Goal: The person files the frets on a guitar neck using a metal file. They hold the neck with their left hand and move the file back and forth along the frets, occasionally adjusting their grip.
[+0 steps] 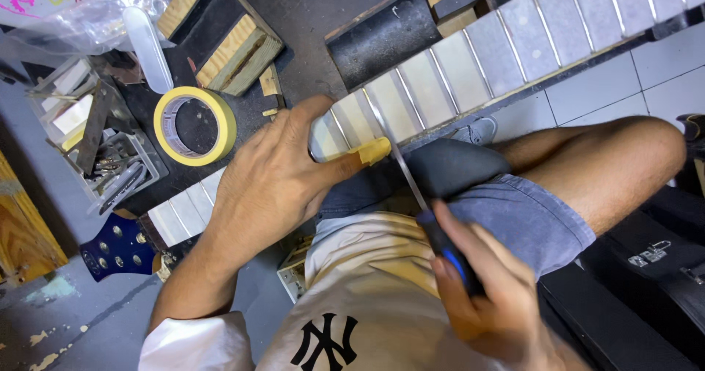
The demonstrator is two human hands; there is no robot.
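A guitar neck (514, 41) with taped-over fretboard and bare metal frets runs from upper right to lower left, ending in a dark blue headstock (117, 250). My left hand (272, 180) lies over the neck and grips it, the thumb wrapped in yellow tape. My right hand (485, 297) is closed on the dark blue-and-black handle (448, 257) of a thin metal file. Its blade (396, 158) lies across the fretboard right beside my taped thumb.
A roll of yellow masking tape (194, 125) lies left of the neck. A wooden block (220, 33) and a black neck rest (382, 37) sit behind. A tray of tools (95, 143) stands at the left, a black case (646, 268) at the right.
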